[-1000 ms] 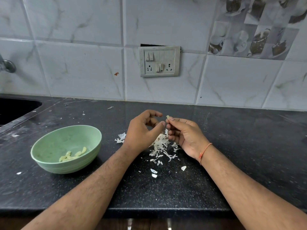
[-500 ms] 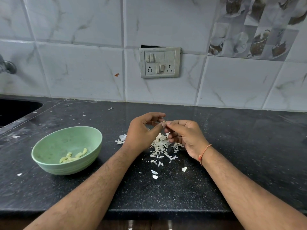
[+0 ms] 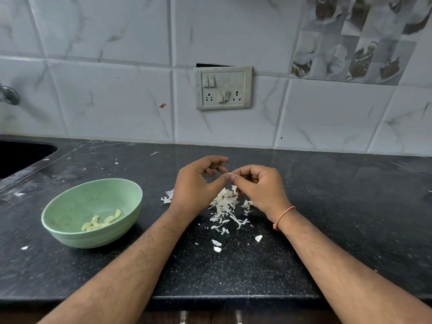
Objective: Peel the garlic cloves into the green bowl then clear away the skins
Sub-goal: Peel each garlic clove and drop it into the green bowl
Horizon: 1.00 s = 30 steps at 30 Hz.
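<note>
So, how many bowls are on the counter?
1: the green bowl stands on the counter left of the left hand, some peeled cloves inside.

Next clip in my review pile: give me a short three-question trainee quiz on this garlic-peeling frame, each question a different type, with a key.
1. True or false: the green bowl already holds peeled cloves.
2. Multiple choice: where does the main pile of skins lie? A) inside the bowl B) on the counter beneath the hands C) in the sink
3. Fill in: the orange thread is worn on the ___ wrist.

Key:
1. True.
2. B; the left hand and right hand meet above it, pinching a small pale piece between their fingertips.
3. Right.
</note>
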Motion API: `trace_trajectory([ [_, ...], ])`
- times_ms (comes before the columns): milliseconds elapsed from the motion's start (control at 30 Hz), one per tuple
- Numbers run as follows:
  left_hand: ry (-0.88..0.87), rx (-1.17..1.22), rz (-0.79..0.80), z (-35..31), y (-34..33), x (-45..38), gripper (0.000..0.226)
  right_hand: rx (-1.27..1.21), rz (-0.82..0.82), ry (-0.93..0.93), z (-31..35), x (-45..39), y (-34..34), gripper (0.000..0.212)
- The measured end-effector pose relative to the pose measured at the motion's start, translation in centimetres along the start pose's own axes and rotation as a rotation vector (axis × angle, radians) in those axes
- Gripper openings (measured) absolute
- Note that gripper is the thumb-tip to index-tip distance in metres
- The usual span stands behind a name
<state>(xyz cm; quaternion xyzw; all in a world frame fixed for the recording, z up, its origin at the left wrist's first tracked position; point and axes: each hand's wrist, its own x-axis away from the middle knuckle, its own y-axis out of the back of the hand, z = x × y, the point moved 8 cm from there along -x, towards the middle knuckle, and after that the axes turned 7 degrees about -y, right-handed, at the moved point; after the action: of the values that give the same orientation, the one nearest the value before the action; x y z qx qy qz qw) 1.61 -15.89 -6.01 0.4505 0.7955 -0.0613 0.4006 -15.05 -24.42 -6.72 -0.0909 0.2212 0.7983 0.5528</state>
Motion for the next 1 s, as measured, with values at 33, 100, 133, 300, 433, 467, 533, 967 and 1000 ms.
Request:
trace_trajectory([
  [33, -0.006, -0.019, 0.006, -0.1, 0.0, 0.0, 0.035, 0.028, -0.015, 0.018, 0.0, 0.0, 0.1, 0.003],
  [100, -0.007, -0.04, 0.02, -0.1, 0.0, 0.1, 0.034, 0.068, -0.044, 0.051, 0.1, -0.1, 0.2, 0.005],
  [133, -0.002, -0.04, 0.027, -0.1, -0.1, 0.1, 0.034, 0.077, -0.055, 0.061, 0.2, -0.1, 0.3, 0.006],
  [300, 0.023, -0.018, 0.039, 0.0, -0.2, 0.1, 0.032, 0.072, -0.028, 0.08, 0.4, 0.0, 0.2, 0.006],
  [433, 0.03, 0.003, 0.044, 0.0, -0.5, 0.3, 0.033, 0.052, 0.009, 0.08, 0.3, -0.1, -0.2, 0.004],
  [467, 0.029, 0.004, 0.047, 0.0, -0.5, 0.3, 0.034, 0.048, 0.015, 0.075, 0.2, -0.1, -0.2, 0.004],
  [533, 0.035, 0.008, 0.055, 0.0, -0.7, 0.3, 0.037, 0.04, 0.028, 0.067, 0.2, -0.1, -0.3, 0.005],
  [967, 0.163, 0.148, 0.088, 1.5, -1.4, 0.4, 0.039, -0.171, 0.148, -0.053, -0.3, 0.2, -1.2, 0.012],
  [1000, 0.167, 0.164, 0.096, 1.6, -1.5, 0.4, 0.038, -0.176, 0.151, -0.058, -0.3, 0.2, -1.2, 0.012],
])
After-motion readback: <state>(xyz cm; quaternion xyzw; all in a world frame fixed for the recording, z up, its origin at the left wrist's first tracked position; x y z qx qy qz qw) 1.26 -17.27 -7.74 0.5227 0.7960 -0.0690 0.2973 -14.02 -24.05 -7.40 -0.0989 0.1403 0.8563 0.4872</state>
